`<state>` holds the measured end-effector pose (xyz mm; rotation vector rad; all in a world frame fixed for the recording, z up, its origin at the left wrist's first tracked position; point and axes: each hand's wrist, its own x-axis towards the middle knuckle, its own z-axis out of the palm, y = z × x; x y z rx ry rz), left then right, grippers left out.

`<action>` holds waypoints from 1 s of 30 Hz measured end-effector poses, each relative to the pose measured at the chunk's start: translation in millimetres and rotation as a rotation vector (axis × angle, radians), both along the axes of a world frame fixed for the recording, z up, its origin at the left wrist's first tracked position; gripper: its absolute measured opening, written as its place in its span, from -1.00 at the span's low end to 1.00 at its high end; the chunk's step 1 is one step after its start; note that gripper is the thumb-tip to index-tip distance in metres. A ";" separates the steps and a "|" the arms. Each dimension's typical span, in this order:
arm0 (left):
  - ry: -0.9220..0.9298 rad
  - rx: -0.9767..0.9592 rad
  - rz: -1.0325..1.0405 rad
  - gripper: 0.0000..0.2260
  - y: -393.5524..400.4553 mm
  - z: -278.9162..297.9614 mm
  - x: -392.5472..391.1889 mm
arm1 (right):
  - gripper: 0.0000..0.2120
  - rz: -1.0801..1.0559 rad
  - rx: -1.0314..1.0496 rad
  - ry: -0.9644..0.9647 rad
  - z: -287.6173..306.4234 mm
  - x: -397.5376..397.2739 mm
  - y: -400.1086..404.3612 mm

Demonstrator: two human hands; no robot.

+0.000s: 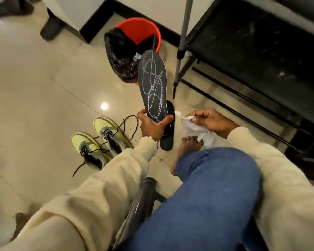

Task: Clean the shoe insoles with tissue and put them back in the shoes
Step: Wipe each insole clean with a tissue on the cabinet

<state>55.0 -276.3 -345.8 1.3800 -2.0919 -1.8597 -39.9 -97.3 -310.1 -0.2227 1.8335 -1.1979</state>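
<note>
Clearly the wiping has yet to start: both shoes (98, 142) sit empty on the floor, a second insole (168, 134) lies near them. The left hand (152, 125) grips the chalk-scribbled insole (153, 84) by its heel, thumb and fingers curled round it, while the right hand (209, 122) pinches a crumpled tissue (198, 131) just beside, which next must rub those marks.

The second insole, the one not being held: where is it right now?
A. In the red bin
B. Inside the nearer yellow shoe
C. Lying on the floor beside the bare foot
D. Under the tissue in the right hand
C: the second insole lies flat on the floor tiles, beside the bare foot and behind the left hand, outside both shoes.
</note>
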 end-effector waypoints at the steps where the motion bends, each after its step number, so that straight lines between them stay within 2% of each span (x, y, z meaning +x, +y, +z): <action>1: 0.067 -0.031 -0.021 -0.28 6.9 21.2 2.1 | -0.77 0.001 -0.004 0.046 22.5 2.1 4.5; 4: 0.262 -0.127 -0.105 -0.27 26.6 81.9 4.3 | -0.78 -0.035 -0.019 0.226 82.7 9.3 21.7; 8: 0.496 -0.171 -0.236 -0.22 58.4 155.9 0.8 | -0.79 -0.279 -0.088 0.425 145.7 32.0 56.5; 15: 0.697 -0.227 -0.596 -0.19 158.1 240.5 8.5 | -0.82 -0.802 -0.329 0.467 220.2 103.7 151.2; 23: 0.726 -0.243 -1.010 -0.18 306.5 248.4 22.9 | -0.86 -1.401 -0.525 0.382 229.0 174.2 278.0; 30: 0.616 -0.282 -1.347 -0.13 403.8 209.3 18.8 | -0.86 -1.703 -0.393 0.356 182.7 205.5 358.4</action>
